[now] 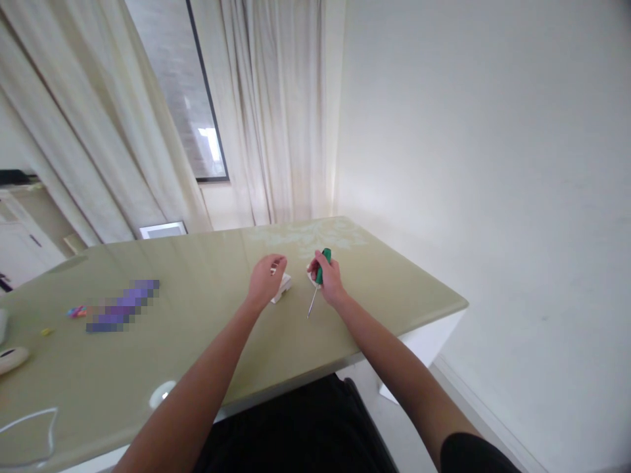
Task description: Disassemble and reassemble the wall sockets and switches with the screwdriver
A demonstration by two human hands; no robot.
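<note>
While left hand (265,279) beside white object (282,288) — green-handled screwdriver (320,274) in right hand (332,277)

Curtains (286,112) and covered table (207,282) suggest a home.

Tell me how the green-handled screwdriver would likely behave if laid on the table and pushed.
The screwdriver would probably stay stiff, given its straight, metallic-looking shaft. It is likely heavier toward the thick handle. It might slide easily on the glossy-looking tabletop; whether it rolls, I can't tell.
</note>
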